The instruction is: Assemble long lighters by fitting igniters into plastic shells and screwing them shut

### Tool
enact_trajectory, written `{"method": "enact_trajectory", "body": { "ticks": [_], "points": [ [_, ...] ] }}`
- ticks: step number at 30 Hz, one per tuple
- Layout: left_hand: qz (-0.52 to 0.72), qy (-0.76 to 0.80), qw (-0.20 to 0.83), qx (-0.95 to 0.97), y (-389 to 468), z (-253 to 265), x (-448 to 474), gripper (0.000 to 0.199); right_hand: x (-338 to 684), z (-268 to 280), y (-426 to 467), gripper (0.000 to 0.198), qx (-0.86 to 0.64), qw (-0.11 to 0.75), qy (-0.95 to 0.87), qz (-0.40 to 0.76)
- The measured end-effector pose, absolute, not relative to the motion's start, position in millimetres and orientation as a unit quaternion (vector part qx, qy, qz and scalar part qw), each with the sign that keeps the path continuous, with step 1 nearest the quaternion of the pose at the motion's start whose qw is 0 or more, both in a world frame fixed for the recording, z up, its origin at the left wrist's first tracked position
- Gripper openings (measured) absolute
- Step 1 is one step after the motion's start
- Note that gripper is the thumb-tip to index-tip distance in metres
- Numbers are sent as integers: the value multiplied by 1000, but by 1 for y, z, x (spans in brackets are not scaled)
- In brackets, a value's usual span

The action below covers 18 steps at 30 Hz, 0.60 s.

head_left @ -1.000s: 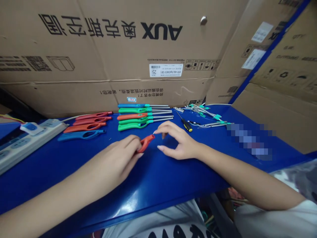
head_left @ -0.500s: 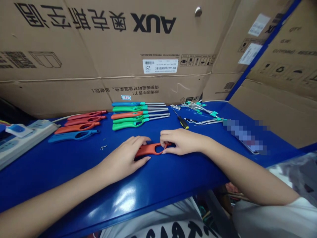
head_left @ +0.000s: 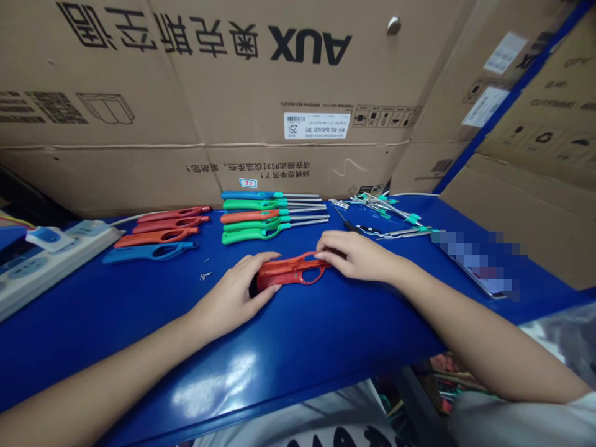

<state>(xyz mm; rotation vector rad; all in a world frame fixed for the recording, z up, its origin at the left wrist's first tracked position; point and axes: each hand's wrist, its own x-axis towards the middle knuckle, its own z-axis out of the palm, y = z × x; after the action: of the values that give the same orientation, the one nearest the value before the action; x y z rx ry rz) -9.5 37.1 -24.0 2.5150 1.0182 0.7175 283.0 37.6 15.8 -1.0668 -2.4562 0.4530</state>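
A red lighter casing [head_left: 298, 275] lies low over the blue table, its two halves parted along the length so that the inside shows. My left hand [head_left: 242, 288] is closed round its left end, thumb on the near side and fingers on the far side. At the other end, my right hand [head_left: 356, 254] pinches the tip of the upper, orange-red half [head_left: 300, 259]. The near half has an oval loop at its right. Part of the casing's left end is hidden in my left hand.
Assembled lighters [head_left: 251, 217] with metal tubes lie behind my hands. Several casings [head_left: 162, 236] and small screws [head_left: 205, 276] are to the left, beside a power strip [head_left: 56, 267]. Right of centre are a screwdriver [head_left: 349, 225], metal rods [head_left: 405, 233] and a blurred phone-like object [head_left: 475, 267]. Cardboard [head_left: 209, 93] walls the back.
The casing was closed and is now split into two halves, the upper one lifted. My right hand has shifted to its tip. The whole view has slid slightly to the right.
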Motion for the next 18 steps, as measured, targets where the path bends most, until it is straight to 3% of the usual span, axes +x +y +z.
{"method": "enact_trajectory", "body": {
  "ticks": [3, 7, 11, 18],
  "points": [
    [265, 375, 170, 872, 38, -23, -11, 46, 284, 17, 40, 20, -403, 256, -861, 178],
    [270, 375, 203, 863, 41, -22, -12, 44, 284, 18, 38, 23, -359, 176, -877, 266],
    [279, 394, 213, 849, 44, -25, -12, 43, 280, 12, 35, 31, -352, 101, -893, 262],
    [295, 388, 164, 858, 42, -20, -10, 37, 275, 5, 38, 41, -359, 85, -901, 227]
  ]
}}
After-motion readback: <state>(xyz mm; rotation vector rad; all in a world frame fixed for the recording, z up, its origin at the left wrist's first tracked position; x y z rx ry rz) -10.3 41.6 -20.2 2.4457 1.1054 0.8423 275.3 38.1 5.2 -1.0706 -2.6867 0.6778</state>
